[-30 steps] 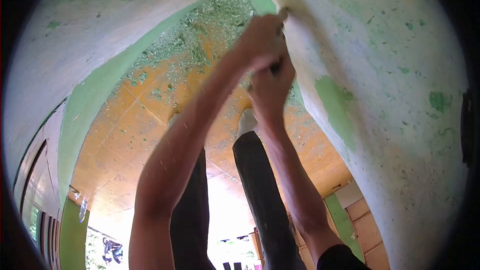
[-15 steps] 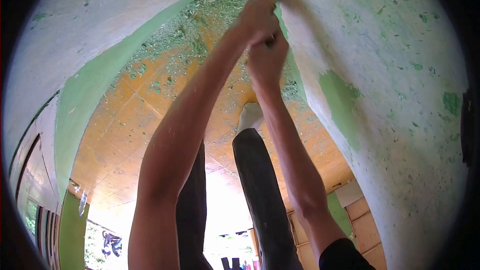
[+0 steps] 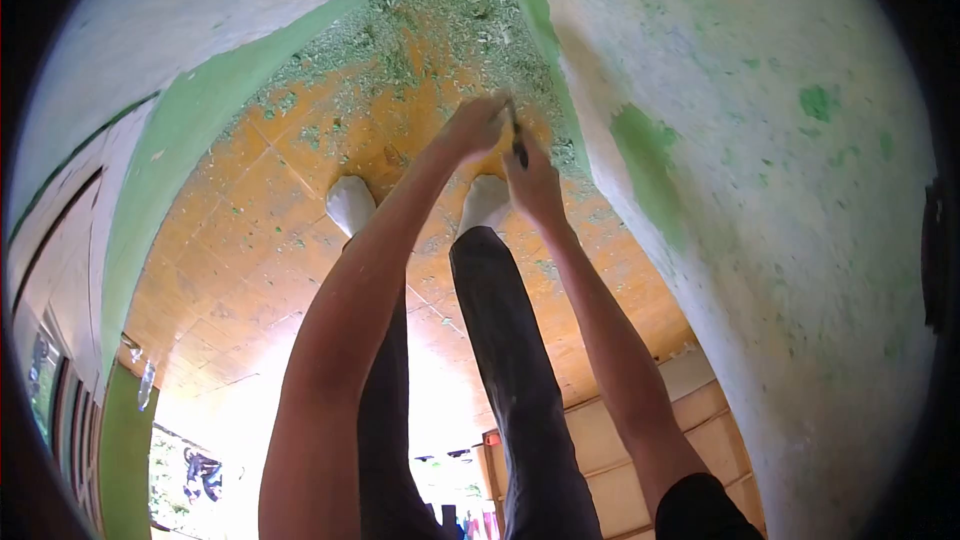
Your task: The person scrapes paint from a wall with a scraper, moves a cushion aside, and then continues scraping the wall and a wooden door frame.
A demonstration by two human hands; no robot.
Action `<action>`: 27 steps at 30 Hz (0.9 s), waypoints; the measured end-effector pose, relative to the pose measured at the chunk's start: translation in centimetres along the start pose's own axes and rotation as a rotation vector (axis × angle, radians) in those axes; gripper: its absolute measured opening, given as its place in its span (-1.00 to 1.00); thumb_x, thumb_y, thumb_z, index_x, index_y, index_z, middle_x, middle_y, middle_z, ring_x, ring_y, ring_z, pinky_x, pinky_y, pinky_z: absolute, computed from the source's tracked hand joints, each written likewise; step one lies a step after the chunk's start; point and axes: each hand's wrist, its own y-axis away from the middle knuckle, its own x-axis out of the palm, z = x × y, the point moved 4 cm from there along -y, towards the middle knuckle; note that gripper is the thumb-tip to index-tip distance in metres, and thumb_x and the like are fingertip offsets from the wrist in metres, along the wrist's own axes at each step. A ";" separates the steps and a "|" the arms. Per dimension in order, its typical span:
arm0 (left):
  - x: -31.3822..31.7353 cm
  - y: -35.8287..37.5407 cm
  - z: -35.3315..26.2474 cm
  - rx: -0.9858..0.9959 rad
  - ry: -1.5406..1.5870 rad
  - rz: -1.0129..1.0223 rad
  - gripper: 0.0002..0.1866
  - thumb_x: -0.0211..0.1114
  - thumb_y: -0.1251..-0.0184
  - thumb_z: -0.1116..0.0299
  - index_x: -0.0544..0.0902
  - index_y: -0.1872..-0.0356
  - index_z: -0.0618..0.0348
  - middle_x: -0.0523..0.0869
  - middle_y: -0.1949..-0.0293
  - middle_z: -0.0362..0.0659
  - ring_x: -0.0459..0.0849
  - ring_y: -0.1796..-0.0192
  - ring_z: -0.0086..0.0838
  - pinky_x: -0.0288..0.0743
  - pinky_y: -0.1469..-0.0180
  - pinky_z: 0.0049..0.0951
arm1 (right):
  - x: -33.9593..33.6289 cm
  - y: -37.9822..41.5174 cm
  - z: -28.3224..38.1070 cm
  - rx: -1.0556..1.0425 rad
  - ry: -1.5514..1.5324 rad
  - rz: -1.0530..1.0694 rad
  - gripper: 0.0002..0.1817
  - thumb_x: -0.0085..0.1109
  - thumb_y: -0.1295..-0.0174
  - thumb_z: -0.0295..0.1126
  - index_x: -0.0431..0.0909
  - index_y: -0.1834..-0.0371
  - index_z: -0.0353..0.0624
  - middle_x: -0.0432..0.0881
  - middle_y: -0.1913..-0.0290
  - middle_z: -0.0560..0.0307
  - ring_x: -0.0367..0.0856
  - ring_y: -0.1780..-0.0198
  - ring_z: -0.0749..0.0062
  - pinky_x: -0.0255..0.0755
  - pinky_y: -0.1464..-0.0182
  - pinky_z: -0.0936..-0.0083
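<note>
My right hand (image 3: 536, 186) is closed round the lower end of a narrow dark tool, apparently a scraper (image 3: 518, 145), blurred by motion. At its upper end my left hand (image 3: 474, 127) is closed, fingers gripping the tool. Both hands are in front of my body, above the floor and apart from the right-hand wall (image 3: 760, 200). That wall is mostly bared to whitish plaster, with patches of green paint (image 3: 648, 165) left on it. Fingers partly hide the scraper, so its blade shape cannot be made out.
Green paint flakes (image 3: 400, 35) cover the orange tiled floor (image 3: 240, 260), thickest in the corner. My white-socked feet (image 3: 350, 204) stand below my hands. A green band (image 3: 190, 130) runs along the left wall's base. A louvred window (image 3: 60, 400) is at lower left.
Both hands have come down and back from the wall corner, bringing the scraper into view between them. The view has shifted, and both feet now show.
</note>
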 end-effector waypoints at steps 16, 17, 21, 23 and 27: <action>-1.4 40.9 14.8 -0.763 -0.027 -0.391 -0.73 0.07 -0.19 0.45 0.68 0.15 0.22 0.70 0.18 0.18 0.68 0.07 0.00 0.50 -0.01 -0.09 | 2.3 1.1 2.9 -0.637 1.506 0.388 -0.62 0.14 -0.08 -0.38 0.58 -0.03 -0.01 0.70 0.26 -0.02 0.71 0.17 0.12 0.56 0.13 0.18; 0.0 40.9 14.8 -0.699 -0.029 -0.383 -0.73 0.08 -0.19 0.44 0.68 0.15 0.22 0.70 0.18 0.18 0.68 0.07 0.00 0.50 -0.01 -0.09 | 1.5 0.2 4.7 -0.772 1.589 0.273 -0.66 0.15 -0.10 -0.36 0.59 0.02 -0.06 0.70 0.25 -0.03 0.71 0.17 0.15 0.56 0.15 0.19; 3.3 36.3 10.3 -0.550 0.159 -0.522 -0.74 0.11 -0.23 0.41 0.68 0.13 0.21 0.71 0.23 0.17 0.69 0.11 0.00 0.52 0.02 -0.17 | -2.6 -7.1 7.5 -0.887 1.822 0.224 -0.72 0.11 -0.11 -0.36 0.59 0.10 -0.11 0.67 0.21 -0.07 0.68 0.13 0.06 0.52 0.13 0.07; 3.0 34.2 5.8 -0.550 0.269 -0.555 -0.74 0.11 -0.25 0.40 0.68 0.12 0.21 0.71 0.25 0.16 0.70 0.13 -0.01 0.53 0.05 -0.18 | -4.8 -6.9 11.3 -0.842 1.997 0.368 -0.68 0.10 -0.09 -0.39 0.59 0.05 -0.08 0.66 0.18 -0.06 0.64 0.08 -0.01 0.51 0.08 0.05; 5.7 32.6 2.6 -0.529 0.407 -0.674 -0.75 0.13 -0.29 0.38 0.68 0.12 0.24 0.69 0.38 0.14 0.70 0.29 -0.09 0.50 0.18 -0.22 | -7.3 -7.1 14.1 -1.323 2.261 0.129 -0.69 0.07 -0.12 -0.40 0.59 0.04 -0.08 0.63 0.13 -0.06 0.61 0.05 0.01 0.52 0.06 0.06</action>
